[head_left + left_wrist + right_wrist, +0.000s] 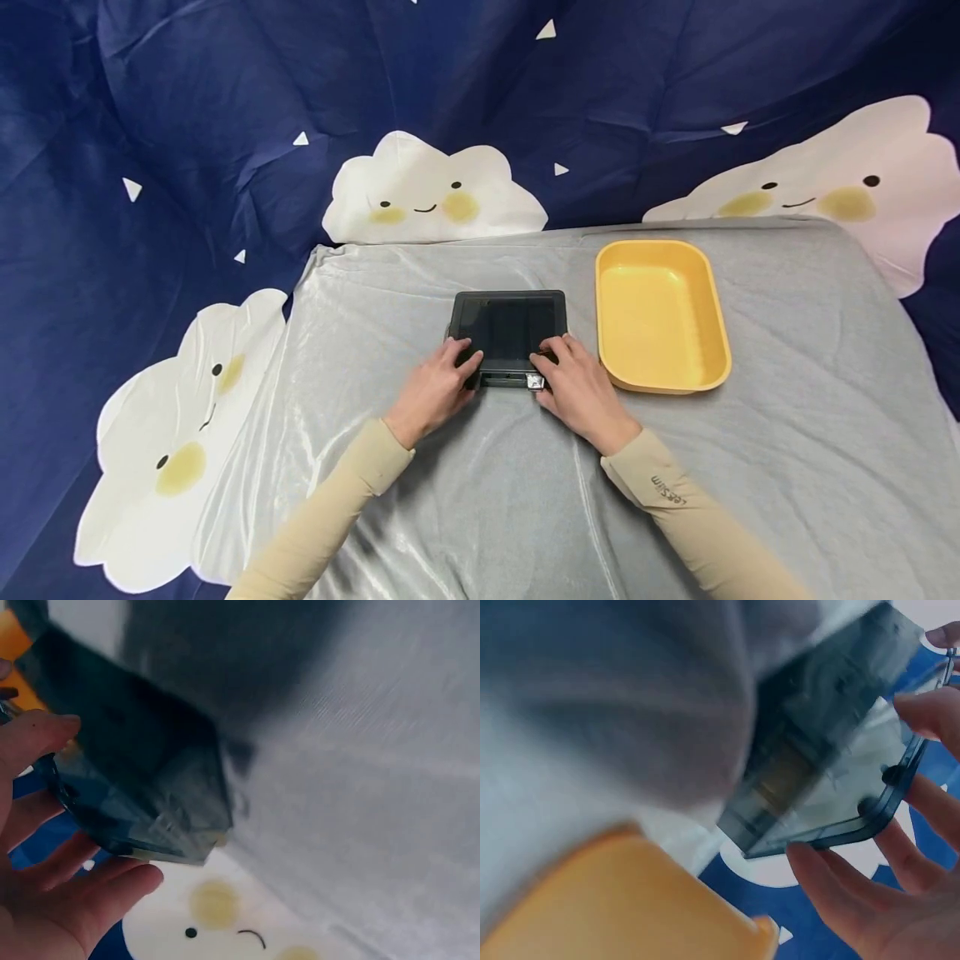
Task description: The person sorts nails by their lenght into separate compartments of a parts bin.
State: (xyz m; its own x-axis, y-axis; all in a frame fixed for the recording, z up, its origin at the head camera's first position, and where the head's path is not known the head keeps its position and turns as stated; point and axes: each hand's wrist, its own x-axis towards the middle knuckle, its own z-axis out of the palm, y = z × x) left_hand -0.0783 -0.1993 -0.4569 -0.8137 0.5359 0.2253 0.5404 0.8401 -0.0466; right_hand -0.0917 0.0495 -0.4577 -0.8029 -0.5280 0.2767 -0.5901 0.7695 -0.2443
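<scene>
A flat, dark, see-through plastic case (510, 329) with rounded corners is in the middle of the head view, over the grey cloth. My left hand (438, 385) grips its near left corner, fingers over the top and side, thumb at the near edge. At the near right corner my right hand (579, 385) holds it the same way. A small shiny silver piece (535, 381) shows on the near edge beside the right thumb. Both wrist views show the case, with the left fingers (112, 896) and right fingers (832, 889) along its rim. What it contains is unclear.
An empty yellow tray (663, 321) stands just right of the case, close to my right hand. Grey cloth (487, 500) covers the table. Behind hangs a dark blue curtain (465, 67) printed with white clouds.
</scene>
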